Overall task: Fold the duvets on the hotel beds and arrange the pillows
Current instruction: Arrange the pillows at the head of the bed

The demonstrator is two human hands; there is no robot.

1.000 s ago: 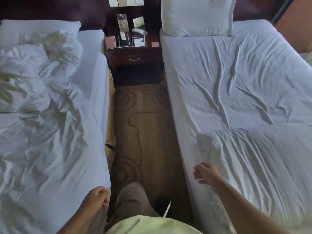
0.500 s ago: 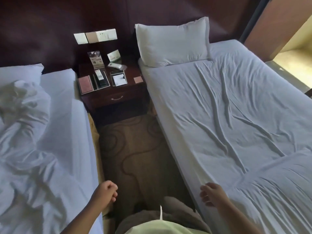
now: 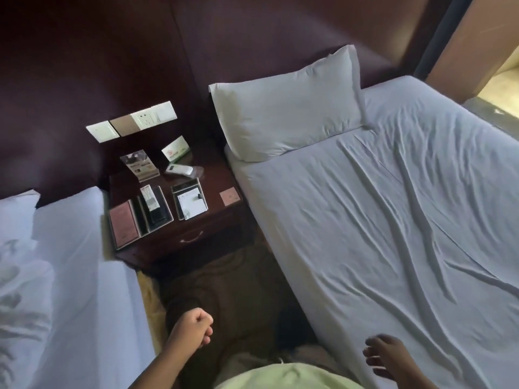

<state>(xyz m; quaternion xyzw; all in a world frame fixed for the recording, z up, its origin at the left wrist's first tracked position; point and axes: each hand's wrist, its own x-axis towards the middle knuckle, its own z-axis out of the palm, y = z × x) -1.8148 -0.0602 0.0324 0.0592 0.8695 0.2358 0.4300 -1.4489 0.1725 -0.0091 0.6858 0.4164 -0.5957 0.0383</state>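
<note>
Pillow (image 3: pixel 289 108) leans against the headboard at the top of the right bed (image 3: pixel 393 220), whose sheet is wrinkled. On the left bed (image 3: pixel 92 276) the duvet (image 3: pixel 22 299) lies crumpled at the picture's edge, mostly out of view. The person stands between the beds, near the nightstand (image 3: pixel 219 226). The left hand (image 3: pixel 191 328) is curled into a fist and holds nothing. The right hand (image 3: pixel 386 357) has its fingers spread over the right bed's side; I cannot tell if it touches. The duvet looks soft, light and bulky, so I think it is best taken by two corners or along one hem, not in the middle. The pillow is soft also, so grip both short ends.
</note>
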